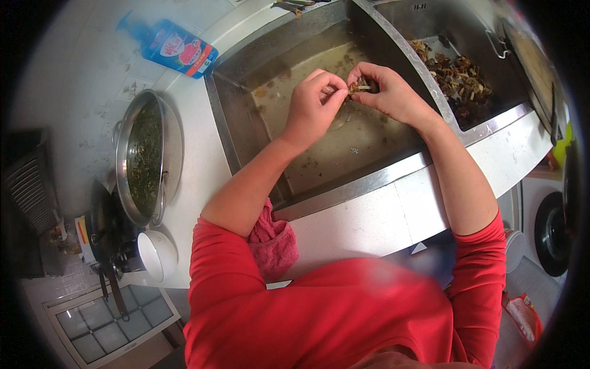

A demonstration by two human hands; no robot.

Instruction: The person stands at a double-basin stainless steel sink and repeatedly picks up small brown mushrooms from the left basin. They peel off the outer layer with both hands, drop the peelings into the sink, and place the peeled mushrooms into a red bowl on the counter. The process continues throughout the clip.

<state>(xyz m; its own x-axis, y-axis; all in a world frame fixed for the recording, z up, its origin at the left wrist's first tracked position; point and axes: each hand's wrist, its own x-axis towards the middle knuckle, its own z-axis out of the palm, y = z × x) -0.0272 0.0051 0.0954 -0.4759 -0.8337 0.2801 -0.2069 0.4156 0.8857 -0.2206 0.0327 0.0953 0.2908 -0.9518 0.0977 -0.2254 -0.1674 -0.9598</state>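
Note:
Over the left basin of a steel double sink, which holds cloudy water with brown bits, both hands meet. My right hand grips a small brown mushroom piece between thumb and fingers. The thumb and forefinger of my left hand are pinched together at the near edge of that piece; whether they hold part of it is hard to tell. A heap of brown and pale mushroom pieces lies in the right basin.
A blue pump bottle stands behind the sink's left corner. On the left counter are a steel pot of dark green leaves in liquid and a white bowl. A red cloth hangs over the front edge. A dark-handled pan is farther left.

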